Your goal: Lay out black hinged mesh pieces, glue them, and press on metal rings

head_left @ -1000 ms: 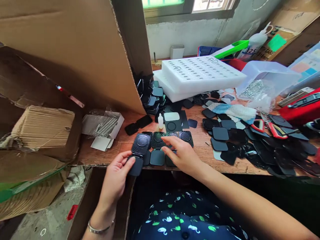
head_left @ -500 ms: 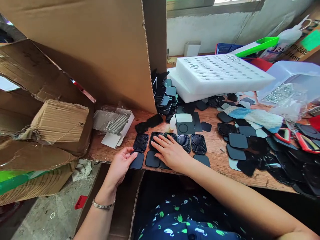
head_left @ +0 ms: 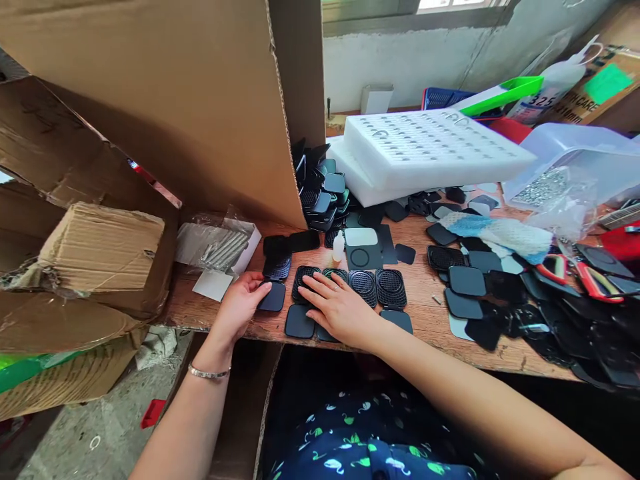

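Observation:
My left hand (head_left: 239,305) pinches the left edge of a small black hinged case (head_left: 273,297) between thumb and fingers. This case lies open flat on the table, its smooth half toward me and its ribbed half away. To its right, several similar open cases (head_left: 393,288) stand in a row, ribbed halves at the back, smooth halves (head_left: 300,321) at the front. Across the middle of that row my right hand (head_left: 341,308) lies with fingers stretched out, covering parts of the cases. Behind the row stands a small white bottle (head_left: 339,247).
A tall cardboard box (head_left: 165,100) borders the left, near a tray of metal rods (head_left: 227,250). White foam blocks (head_left: 425,157) stand at the back. To the right lie piled black pieces (head_left: 575,327), red-handled tools (head_left: 597,283), a cloth (head_left: 500,233) and a plastic bin (head_left: 590,150).
My left hand has pushed the leftmost case away from me, so it sits farther back than the row. My right hand stays over the row. The view has shifted slightly.

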`<state>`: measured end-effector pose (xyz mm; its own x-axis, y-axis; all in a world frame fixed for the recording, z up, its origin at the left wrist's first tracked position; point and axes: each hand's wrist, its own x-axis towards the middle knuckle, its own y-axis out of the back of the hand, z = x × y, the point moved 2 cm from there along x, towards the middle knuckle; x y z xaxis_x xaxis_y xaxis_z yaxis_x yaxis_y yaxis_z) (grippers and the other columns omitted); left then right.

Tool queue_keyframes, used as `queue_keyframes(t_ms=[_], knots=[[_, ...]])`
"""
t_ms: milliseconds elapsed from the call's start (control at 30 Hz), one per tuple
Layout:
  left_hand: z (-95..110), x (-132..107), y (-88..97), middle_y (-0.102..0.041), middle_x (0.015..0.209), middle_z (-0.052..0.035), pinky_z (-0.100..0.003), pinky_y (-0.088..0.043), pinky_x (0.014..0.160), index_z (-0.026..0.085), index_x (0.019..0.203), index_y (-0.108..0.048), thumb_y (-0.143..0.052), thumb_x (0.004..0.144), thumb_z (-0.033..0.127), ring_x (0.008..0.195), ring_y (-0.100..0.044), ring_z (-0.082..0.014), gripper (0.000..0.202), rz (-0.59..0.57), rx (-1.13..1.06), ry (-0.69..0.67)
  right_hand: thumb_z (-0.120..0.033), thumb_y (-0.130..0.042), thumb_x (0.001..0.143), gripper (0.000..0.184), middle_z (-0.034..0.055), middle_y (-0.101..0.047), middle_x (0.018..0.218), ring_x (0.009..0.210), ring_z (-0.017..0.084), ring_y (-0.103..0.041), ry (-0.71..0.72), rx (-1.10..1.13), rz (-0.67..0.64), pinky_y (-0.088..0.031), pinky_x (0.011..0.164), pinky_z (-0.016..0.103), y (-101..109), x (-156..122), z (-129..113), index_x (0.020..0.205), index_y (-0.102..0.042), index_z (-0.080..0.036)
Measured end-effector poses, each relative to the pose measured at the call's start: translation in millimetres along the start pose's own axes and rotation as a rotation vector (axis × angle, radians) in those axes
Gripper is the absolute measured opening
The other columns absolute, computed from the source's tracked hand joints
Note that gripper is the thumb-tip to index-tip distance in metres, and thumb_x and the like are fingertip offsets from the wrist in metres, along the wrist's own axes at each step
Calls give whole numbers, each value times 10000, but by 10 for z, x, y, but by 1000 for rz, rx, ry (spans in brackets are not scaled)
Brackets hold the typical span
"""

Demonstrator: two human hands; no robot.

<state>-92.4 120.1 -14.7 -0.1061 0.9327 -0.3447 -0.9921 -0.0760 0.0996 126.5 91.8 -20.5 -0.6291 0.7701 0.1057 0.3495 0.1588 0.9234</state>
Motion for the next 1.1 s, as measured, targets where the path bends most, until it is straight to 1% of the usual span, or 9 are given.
queue_keyframes(t_ms=[233, 433, 533, 633, 700, 767, 900, 967, 1100], knots=[[-102, -248, 79, -702, 845, -32, -327, -538, 712, 181, 991, -593, -845, 539, 552, 770, -682, -214, 637, 27, 92, -6, -469, -502, 1010, 595, 143, -358, 1620, 1518, 304, -305, -26, -36, 20, -256, 1239, 552, 57, -118, 10, 1509, -464, -147], [-221, -375, 51, -656, 1066, -124, -419, -570, 813, 172, 1072, -640, -622, 800, 485, 934, -668, -274, 416, 170, 579, -321, -650, -526, 932, 919, 274, -232, 1627, 1534, 392, -203, -188, -114, 13, -221, 1246, 559, 41, -240, 32, 1536, -356, 22], [-231, -380, 39, -642, 1081, -141, -451, -572, 850, 160, 1118, -646, -549, 876, 411, 944, -665, -288, 363, 199, 798, -452, -687, -473, 936, 947, 289, -241, 1618, 1534, 385, -205, -189, -114, 0, -224, 1250, 536, 19, -248, 48, 1521, -366, 50], [-195, -333, 16, -644, 1200, -174, -505, -505, 1015, 155, 1192, -632, -500, 941, 373, 1137, -629, -325, 358, 196, 940, -606, -700, -401, 955, 927, 284, -269, 1611, 1533, 378, -219, -172, -125, 9, -244, 1243, 530, -4, -247, 62, 1509, -395, 43], [-145, -277, -61, -591, 1378, -193, -517, -427, 1116, 146, 1300, -594, -437, 991, 355, 1314, -540, -325, 405, 108, 1013, -724, -705, -381, 958, 929, 284, -274, 1609, 1533, 381, -220, -166, -138, 20, -255, 1236, 537, -24, -250, 67, 1508, -397, 44], [-95, -214, -199, -481, 1537, -173, -539, -341, 1180, 156, 1420, -523, -375, 1028, 338, 1452, -410, -309, 458, -56, 1106, -814, -708, -393, 953, 938, 286, -270, 1610, 1534, 382, -216, -167, -148, 32, -254, 1234, 541, -49, -255, 71, 1512, -387, 45], [-66, -110, -500, -349, 1635, -88, -623, -176, 1221, 237, 1553, -374, -326, 1054, 334, 1545, -235, -281, 510, -339, 1326, -832, -703, -429, 942, 951, 278, -248, 1623, 1541, 375, -195, -157, -161, 51, -205, 1253, 526, -89, -268, 72, 1533, -349, 37], [-92, -74, -583, -323, 1642, -74, -634, -174, 1216, 242, 1580, -307, -315, 1057, 352, 1548, -224, -277, 535, -387, 1382, -784, -705, -432, 940, 959, 277, -239, 1627, 1542, 374, -192, -145, -163, 56, -187, 1259, 523, -94, -274, 70, 1540, -331, 37], [-146, -44, -605, -287, 1654, -72, -614, -224, 1209, 252, 1599, -235, -304, 1055, 375, 1543, -243, -273, 562, -365, 1400, -743, -697, -426, 946, 949, 278, -260, 1622, 1540, 370, -206, -150, -158, 59, -181, 1262, 519, -73, -285, 68, 1537, -334, 40]])
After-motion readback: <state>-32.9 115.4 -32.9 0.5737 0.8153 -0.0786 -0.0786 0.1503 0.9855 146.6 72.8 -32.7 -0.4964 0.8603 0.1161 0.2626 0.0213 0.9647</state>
